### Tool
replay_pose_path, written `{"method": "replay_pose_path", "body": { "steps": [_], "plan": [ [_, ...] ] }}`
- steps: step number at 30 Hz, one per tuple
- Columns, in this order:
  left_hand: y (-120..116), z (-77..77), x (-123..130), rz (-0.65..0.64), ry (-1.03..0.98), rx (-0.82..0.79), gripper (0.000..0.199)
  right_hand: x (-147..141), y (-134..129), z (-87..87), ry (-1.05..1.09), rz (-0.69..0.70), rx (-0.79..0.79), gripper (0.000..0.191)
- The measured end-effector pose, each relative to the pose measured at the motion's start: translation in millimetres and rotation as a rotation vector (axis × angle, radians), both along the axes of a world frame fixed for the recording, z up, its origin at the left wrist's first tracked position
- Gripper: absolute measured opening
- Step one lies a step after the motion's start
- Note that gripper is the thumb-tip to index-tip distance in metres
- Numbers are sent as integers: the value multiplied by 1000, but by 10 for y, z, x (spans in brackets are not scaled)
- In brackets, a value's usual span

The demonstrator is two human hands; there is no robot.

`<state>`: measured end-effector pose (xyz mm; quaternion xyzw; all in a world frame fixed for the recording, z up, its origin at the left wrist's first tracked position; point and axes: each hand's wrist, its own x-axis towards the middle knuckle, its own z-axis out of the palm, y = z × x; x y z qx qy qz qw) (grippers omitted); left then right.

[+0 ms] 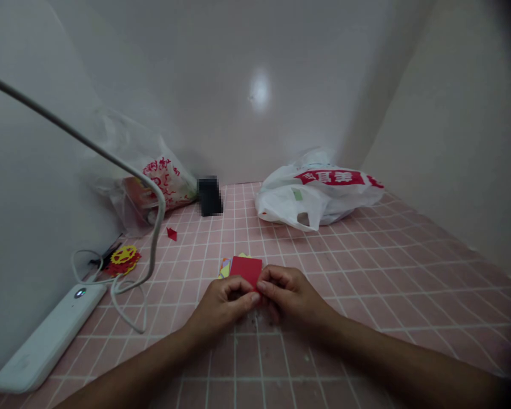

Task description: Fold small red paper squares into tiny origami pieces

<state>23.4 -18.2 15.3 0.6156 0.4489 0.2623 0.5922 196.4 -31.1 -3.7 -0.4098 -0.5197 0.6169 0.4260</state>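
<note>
A square of red paper (pixel 247 269) is held between my two hands above the pink tiled surface. My left hand (pixel 225 301) pinches its lower edge with thumb and forefinger. At its lower right corner, the fingertips of my right hand (pixel 287 289) are closed on the same paper. Behind the red square, partly covered by it, several coloured papers (pixel 225 269) in yellow, orange and purple peek out.
A small red piece (pixel 172 233) lies left of centre. Yellow and red cutouts (pixel 124 255), a white power strip (pixel 46 335) and a looping cable (pixel 156 238) are at left. Behind stand a printed plastic bag (pixel 170 182), a dark object (pixel 210 196) and a white bag (pixel 285 196).
</note>
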Motion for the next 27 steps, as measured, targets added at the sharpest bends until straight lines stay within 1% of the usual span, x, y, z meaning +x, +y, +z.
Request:
{"method": "replay_pose_path", "body": {
  "steps": [2,5,8,11,14,17,22,27],
  "plan": [
    [3,-6,-8,10,-8,17,26,-1,5,-16,-10,-1,14,32],
    [11,-8,-10,44,-28,24,28,-13,17,-55,48,0,-1,36],
    [12,-2,-1,68,-16,71,28,-19,16,-67,91,2,-16,30],
    [6,3,8,57,11,92,26,-16,2,-43,42,-11,-2,27],
    [5,-10,5,43,-24,22,25,-17,-5,-16,8,-30,19,31],
    [21,-44,-5,75,-106,-32,27,-30,2,-19,70,-21,10,35],
    [55,-103,-11,100,-229,-50,26,-49,18,-70,111,25,-51,30],
    [55,-81,-7,83,-269,-96,25,-44,26,-85,129,27,-61,26]
  ]
}}
